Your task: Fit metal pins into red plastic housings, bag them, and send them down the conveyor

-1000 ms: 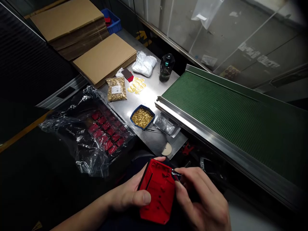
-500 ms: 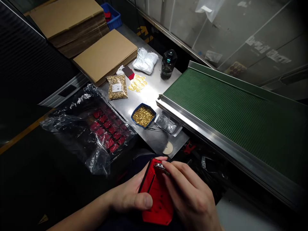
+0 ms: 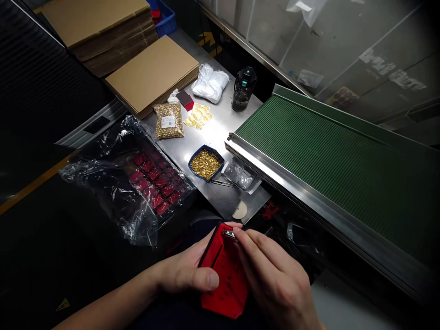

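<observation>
My left hand [image 3: 187,275] is wrapped round a red plastic shell [image 3: 225,293] with a dark outer side, its thumb lying over the near edge. The hollow inside of the shell faces up, with several small dark spots in its floor. At the shell's far end, my right hand [image 3: 278,270] pinches a small shiny metal piece [image 3: 229,235] close against the inner corner. Its exact kind cannot be made out, and the fingers hide part of it. Beyond the hands, a blue tray [image 3: 191,172] holds small gold-coloured metal parts [image 3: 206,164]. Tweezers [image 3: 222,183] lie beside it.
A green ribbed conveyor belt [image 3: 309,156] stands at the right. Plastic film [image 3: 113,183] covers rows of red pieces at the left. Farther back are a bag of gold parts [image 3: 169,121], cardboard sheets [image 3: 151,73], a white plastic bundle [image 3: 210,85] and a dark bottle [image 3: 244,89].
The view has shifted slightly. Both hands keep their hold, and the metal piece stays at the shell's far end with only a small shift of the right fingers.
</observation>
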`<action>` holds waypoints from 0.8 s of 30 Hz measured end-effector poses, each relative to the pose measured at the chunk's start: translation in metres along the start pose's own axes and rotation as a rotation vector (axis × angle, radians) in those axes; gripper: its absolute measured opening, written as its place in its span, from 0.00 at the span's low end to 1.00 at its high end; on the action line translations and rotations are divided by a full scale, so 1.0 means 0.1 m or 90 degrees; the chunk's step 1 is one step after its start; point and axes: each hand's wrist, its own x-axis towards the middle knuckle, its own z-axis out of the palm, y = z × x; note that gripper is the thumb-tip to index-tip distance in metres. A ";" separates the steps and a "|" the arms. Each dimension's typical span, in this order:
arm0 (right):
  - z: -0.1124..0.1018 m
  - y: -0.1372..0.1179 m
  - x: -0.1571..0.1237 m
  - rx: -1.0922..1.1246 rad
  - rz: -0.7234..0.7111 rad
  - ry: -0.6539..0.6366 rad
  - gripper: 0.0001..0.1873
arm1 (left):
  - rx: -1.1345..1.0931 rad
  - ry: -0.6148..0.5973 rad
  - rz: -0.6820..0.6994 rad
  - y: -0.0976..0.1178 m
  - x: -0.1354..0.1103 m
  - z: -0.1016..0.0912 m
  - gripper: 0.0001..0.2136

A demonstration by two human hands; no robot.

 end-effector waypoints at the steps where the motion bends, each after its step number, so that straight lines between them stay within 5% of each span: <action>1: -0.01 0.00 0.00 -0.004 -0.007 -0.009 0.25 | 0.000 -0.005 0.000 0.00 0.00 -0.01 0.46; 8: -0.10 0.01 0.13 0.019 0.006 -0.065 0.20 | -0.009 -0.002 0.006 -0.03 0.02 -0.07 0.45; 14: -0.20 0.02 0.14 0.095 0.144 0.022 0.15 | -0.037 0.013 0.018 -0.07 0.03 -0.07 0.46; 24: -0.05 -0.10 0.10 0.039 0.144 0.005 0.16 | -0.020 0.002 0.010 -0.03 0.01 -0.01 0.48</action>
